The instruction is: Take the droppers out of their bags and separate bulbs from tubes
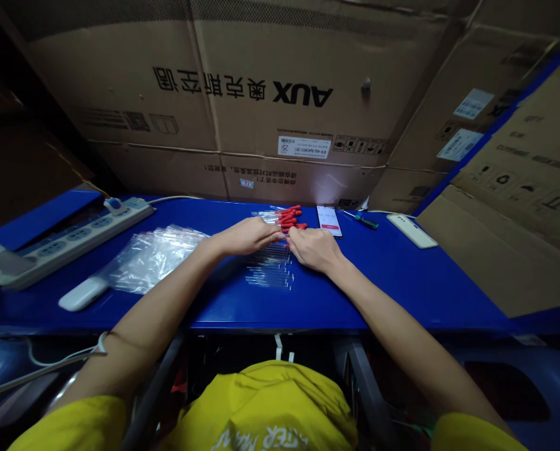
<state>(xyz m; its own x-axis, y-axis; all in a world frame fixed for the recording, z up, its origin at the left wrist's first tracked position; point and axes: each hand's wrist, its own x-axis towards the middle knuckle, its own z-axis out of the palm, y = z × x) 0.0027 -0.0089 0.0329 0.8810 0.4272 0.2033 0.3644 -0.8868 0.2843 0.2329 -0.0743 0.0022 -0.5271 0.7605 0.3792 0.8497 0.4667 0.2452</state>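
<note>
Both of my hands meet at the middle of the blue table (393, 275). My left hand (247, 235) lies knuckles up, its fingers curled onto a bunch of clear glass droppers with red bulbs (289, 218). My right hand (314, 248) is closed on the same bunch from the right. More clear dropper tubes (270, 270) lie in a row just in front of the hands. What exactly each set of fingertips pinches is hidden.
A pile of clear plastic bags (153, 255) lies to the left, with a white remote-like device (82, 293) and a power strip (68, 237). A phone (329, 220), a green screwdriver (365, 220) and a white device (411, 230) sit to the right. Cardboard boxes (261, 94) wall the back and right.
</note>
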